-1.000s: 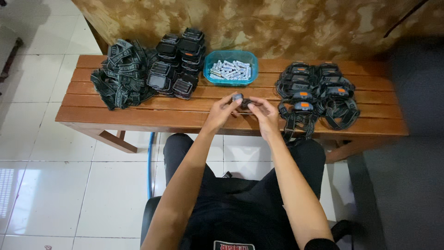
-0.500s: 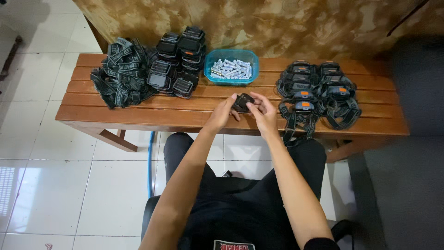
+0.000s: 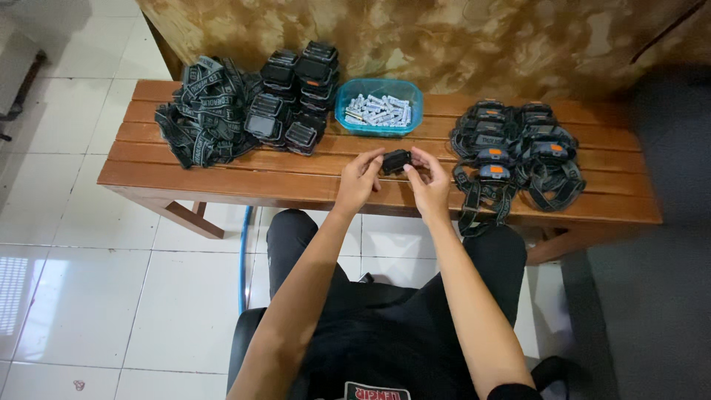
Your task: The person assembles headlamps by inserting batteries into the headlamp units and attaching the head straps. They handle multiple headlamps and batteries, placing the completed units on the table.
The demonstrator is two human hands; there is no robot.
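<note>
Head view, looking down on a seated person at a slatted wooden bench [image 3: 222, 174]. Compared with the frame half a second earlier, both hands sit in nearly the same place above the bench's front slats; the small black lamp housing [image 3: 395, 161] remains between them, with the fingers slightly rearranged around it. The left hand [image 3: 361, 180] grips the housing's left end with curled fingertips, and the right hand [image 3: 428, 183] pinches its right end, thumb and fingers closed narrowly on it. The housing is a compact, rounded block of matte black plastic, held just above the wood, in front of the tub.

Behind the hands stands a shallow tub [image 3: 378, 122] of translucent blue plastic with rounded corners, filled with small silvery cylindrical batteries [image 3: 378, 111] lying loosely. To the left, more black housings [image 3: 296, 92] are stacked in glossy, boxy piles, and beside them lies a tangled heap of woven straps [image 3: 201, 111], dark with pale lettering. To the right rests a cluster of assembled headlamps [image 3: 518, 148], black with orange accents, their elastic bands looping over the bench edge. The bench boards are reddish-brown, smooth and parallel. Pale glazed floor tiles [image 3: 89, 281] reflect light; the wall [image 3: 459, 41] behind is mottled tan.
</note>
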